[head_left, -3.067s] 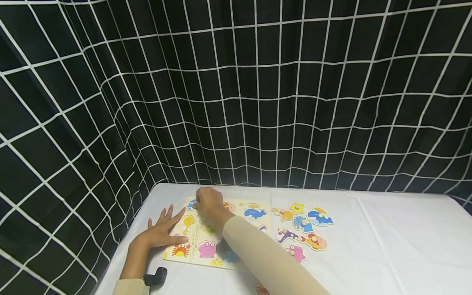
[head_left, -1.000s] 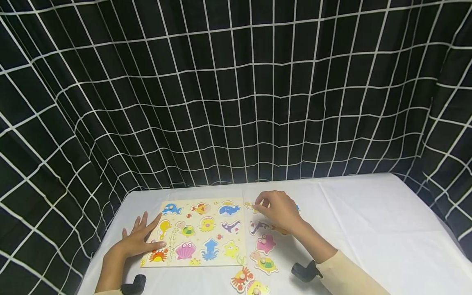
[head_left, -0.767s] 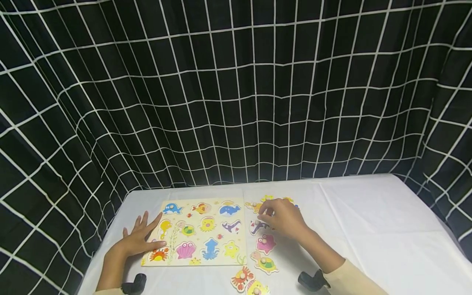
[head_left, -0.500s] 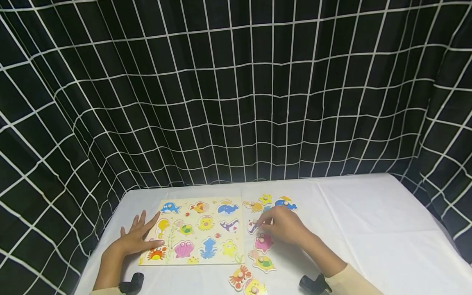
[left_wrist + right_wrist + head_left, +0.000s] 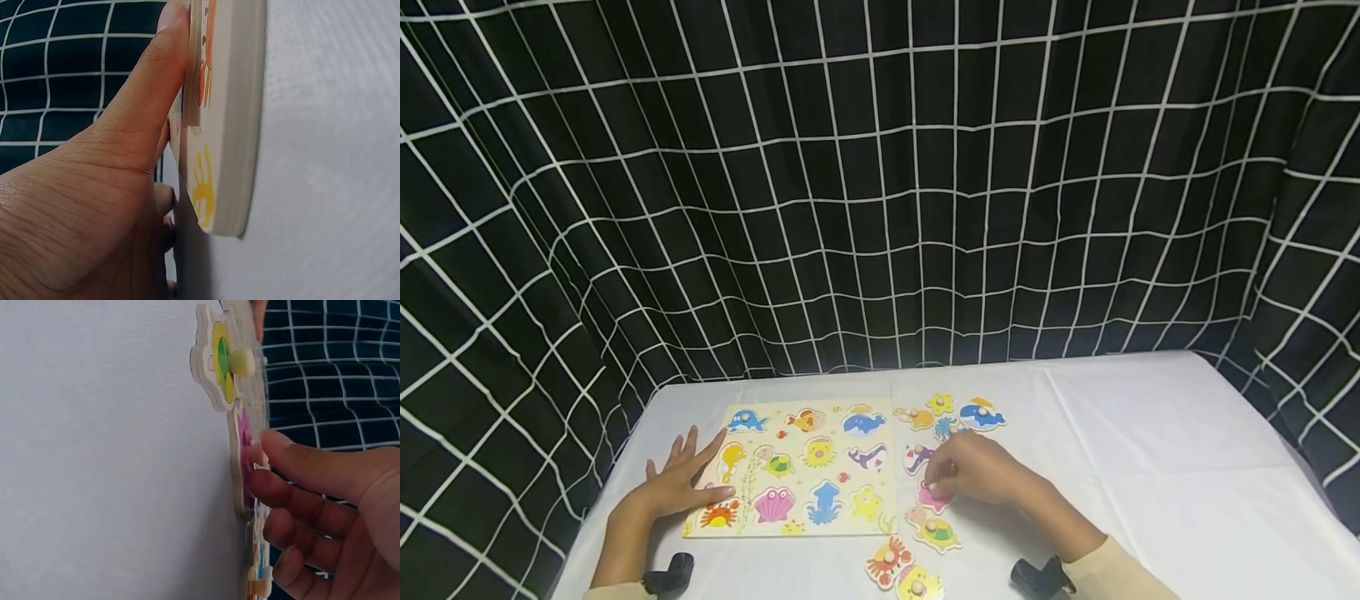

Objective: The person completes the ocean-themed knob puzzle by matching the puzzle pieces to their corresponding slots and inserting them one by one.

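A wooden peg puzzle board (image 5: 843, 478) with sea-animal pictures lies flat on the table. My left hand (image 5: 662, 492) rests along its left edge, fingers spread, with the thumb (image 5: 147, 87) on the board's face. A blue dolphin piece (image 5: 747, 421) with a knob sits in the top left recess. Right of the board, my right hand (image 5: 981, 471) is over the pink shell puzzle piece (image 5: 934, 497). In the right wrist view, thumb and index finger pinch about that piece's knob (image 5: 255, 454), and the piece lies on the cloth. The turtle piece (image 5: 220, 362) lies beside it.
Other knobbed pieces lie right of the board: an orca (image 5: 917, 457), a blue whale (image 5: 982, 414), a yellow starfish (image 5: 939, 404), an orange piece (image 5: 914, 418), a crab (image 5: 889, 562) and a yellow octopus (image 5: 917, 586). A black grid-patterned curtain (image 5: 880, 208) hangs behind the white-covered table (image 5: 1135, 467).
My right hand has gone from the board's top left corner over to the loose pieces, then toward me past the orca to the pink shell piece. The left hand stays at the board's edge.
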Demonstrator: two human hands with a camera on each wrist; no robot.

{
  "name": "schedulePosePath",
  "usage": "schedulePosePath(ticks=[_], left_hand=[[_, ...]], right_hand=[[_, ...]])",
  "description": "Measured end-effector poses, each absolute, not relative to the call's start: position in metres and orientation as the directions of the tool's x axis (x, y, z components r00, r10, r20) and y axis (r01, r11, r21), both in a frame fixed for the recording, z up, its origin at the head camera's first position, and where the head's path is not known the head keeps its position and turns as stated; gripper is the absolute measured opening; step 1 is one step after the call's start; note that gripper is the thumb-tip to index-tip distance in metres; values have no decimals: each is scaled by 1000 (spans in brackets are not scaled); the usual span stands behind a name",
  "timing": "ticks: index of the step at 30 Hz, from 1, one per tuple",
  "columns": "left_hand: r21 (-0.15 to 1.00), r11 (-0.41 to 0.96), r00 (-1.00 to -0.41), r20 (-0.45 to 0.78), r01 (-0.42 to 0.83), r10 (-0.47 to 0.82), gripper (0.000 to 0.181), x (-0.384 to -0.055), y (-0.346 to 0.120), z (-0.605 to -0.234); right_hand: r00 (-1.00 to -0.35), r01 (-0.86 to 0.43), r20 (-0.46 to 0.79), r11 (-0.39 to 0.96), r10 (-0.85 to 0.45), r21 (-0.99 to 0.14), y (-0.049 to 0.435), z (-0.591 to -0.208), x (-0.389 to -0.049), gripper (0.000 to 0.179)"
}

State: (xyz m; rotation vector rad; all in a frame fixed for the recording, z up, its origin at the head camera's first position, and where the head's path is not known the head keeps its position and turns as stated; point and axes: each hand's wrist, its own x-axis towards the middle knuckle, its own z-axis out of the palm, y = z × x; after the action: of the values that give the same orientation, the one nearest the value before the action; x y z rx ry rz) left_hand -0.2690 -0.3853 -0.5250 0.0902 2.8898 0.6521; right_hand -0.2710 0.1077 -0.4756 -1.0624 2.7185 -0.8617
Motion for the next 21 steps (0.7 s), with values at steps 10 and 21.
schedulePosePath(ticks=[10, 21], left_hand=[[415, 910, -985, -150, 18, 88, 114, -272, -382, -529], [409, 912, -987, -137, 20, 83, 114, -273, -387, -531]], right_hand=[[-760, -570, 74, 609, -645, -551, 110, -478, -270, 15], [-733, -614, 92, 598, -674, -515, 108, -481, -272, 15]])
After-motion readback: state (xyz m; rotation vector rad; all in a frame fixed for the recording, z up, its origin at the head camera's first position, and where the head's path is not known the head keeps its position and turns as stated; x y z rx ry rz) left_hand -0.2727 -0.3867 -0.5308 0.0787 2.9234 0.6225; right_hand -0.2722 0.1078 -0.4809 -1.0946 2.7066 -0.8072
